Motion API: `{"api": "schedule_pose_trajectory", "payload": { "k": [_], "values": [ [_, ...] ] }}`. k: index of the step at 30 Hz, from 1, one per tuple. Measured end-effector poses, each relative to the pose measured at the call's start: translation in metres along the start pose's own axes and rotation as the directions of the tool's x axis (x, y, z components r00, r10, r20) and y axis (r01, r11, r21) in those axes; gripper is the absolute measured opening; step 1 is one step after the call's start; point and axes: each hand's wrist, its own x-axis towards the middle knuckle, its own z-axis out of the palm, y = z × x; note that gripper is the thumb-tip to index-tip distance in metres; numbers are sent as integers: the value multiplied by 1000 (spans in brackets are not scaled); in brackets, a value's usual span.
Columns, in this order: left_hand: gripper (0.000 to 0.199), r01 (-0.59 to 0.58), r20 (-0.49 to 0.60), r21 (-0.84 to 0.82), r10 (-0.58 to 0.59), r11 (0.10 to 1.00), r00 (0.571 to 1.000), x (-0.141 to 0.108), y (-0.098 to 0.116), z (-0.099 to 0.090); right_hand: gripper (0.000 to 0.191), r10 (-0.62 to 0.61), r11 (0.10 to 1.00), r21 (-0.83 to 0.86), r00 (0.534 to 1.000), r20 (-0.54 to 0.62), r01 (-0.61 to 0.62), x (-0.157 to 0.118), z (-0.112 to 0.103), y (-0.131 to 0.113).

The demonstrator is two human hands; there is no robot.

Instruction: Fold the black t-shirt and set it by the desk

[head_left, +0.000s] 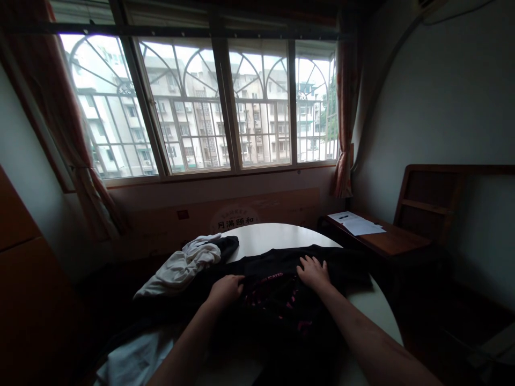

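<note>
A black T-shirt (277, 305) with pink printed lettering and graphics lies spread over a white round table (281, 233). On its left part rests my left hand (226, 289), fingers curled in and closed on the dark cloth; the fingertips are partly hidden. My right hand (314, 272) lies on the shirt's upper right part with its fingers spread and stretched out. The lower part of the shirt fades into shadow between my forearms.
Crumpled white clothes (181, 268) are heaped at the table's left, with dark cloth beside them. Pale blue-grey cloth (137, 359) lies nearer, left of my forearm. At the right, a wooden bench (398, 241) bears papers (358, 222). A barred window stands behind.
</note>
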Motion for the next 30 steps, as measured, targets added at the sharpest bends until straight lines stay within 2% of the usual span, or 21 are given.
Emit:
{"api": "schedule_pose_trajectory", "payload": {
  "k": [13, 30],
  "values": [
    [43, -40, 6, -38, 40, 998, 999, 0, -3, 1, 61, 1, 1000, -1, 1000, 6, -1, 1, 1, 0],
    [42, -19, 11, -50, 19, 999, 1000, 0, -1, -2, 59, -5, 999, 32, 1000, 20, 4, 0, -6, -1]
  ]
}}
